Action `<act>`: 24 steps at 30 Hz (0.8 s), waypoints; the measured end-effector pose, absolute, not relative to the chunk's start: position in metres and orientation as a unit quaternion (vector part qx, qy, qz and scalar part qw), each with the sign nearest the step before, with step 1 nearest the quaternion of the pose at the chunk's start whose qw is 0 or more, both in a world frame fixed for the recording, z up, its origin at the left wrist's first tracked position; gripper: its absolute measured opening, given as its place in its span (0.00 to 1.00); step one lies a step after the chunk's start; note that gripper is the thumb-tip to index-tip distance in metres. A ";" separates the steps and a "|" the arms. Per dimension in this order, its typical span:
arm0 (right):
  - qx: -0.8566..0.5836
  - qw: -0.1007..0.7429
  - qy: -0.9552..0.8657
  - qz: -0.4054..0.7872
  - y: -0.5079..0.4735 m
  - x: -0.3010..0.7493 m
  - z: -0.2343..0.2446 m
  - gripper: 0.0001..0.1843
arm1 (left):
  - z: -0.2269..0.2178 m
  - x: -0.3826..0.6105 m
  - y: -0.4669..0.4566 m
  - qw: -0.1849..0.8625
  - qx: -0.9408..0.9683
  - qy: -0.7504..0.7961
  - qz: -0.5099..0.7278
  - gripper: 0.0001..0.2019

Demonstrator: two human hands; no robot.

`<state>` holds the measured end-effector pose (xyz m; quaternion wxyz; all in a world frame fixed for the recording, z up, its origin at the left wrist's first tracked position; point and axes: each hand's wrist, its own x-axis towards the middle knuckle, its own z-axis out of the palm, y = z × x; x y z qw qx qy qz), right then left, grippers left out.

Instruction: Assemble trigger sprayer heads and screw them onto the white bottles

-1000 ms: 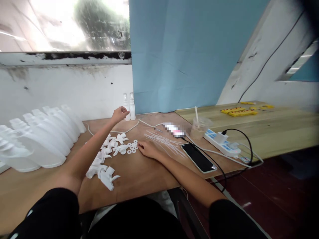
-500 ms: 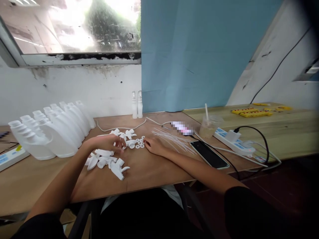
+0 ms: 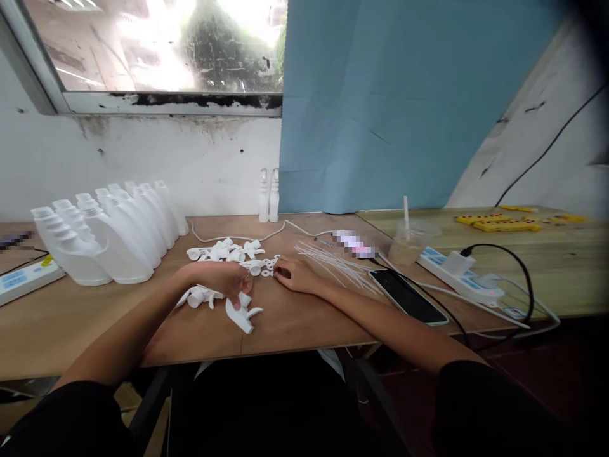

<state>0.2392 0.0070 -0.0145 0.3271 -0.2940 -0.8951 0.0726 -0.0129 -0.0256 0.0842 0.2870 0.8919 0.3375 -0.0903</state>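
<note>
A person sits at a wooden table (image 3: 71, 324), both bare forearms stretched across it. The left hand (image 3: 222, 278) lies palm down near the middle of the table, over a loose pile of white spray trigger heads (image 3: 223, 250). Its fingers curl down among them, and it is not clear whether they grip one. One trigger head (image 3: 242, 315) lies just beyond the fingertips, toward the near edge.

The right hand (image 3: 294, 275) rests on the table just beside the left, fingers loosely bent. Its fingertips touch a small scatter of white rings (image 3: 269, 264); whether it pinches one cannot be told.

To the right of the right hand lies a fan of thin white tubes (image 3: 333, 266), then a dark phone (image 3: 406, 296) face up near the front edge. Beyond the phone stand a clear cup with a straw (image 3: 409, 244) and a white power strip (image 3: 459, 276) with a black cable plugged in.

A row of white bottles (image 3: 114, 238) fills the left side of the table. Two small sprayers (image 3: 269, 195) stand upright at the back edge.
</note>
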 end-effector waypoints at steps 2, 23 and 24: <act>-0.298 0.330 -0.892 0.079 0.007 0.239 -0.014 0.02 | 0.077 -0.007 -0.028 0.271 0.905 0.326 -0.019 0.14; -0.278 0.481 -0.800 0.226 -0.018 0.242 0.013 0.11 | -0.010 0.032 -0.027 0.379 0.794 0.317 0.355 0.29; -0.252 0.467 -0.823 0.205 -0.022 0.241 0.014 0.09 | -0.011 0.032 -0.027 0.375 0.794 0.317 0.358 0.29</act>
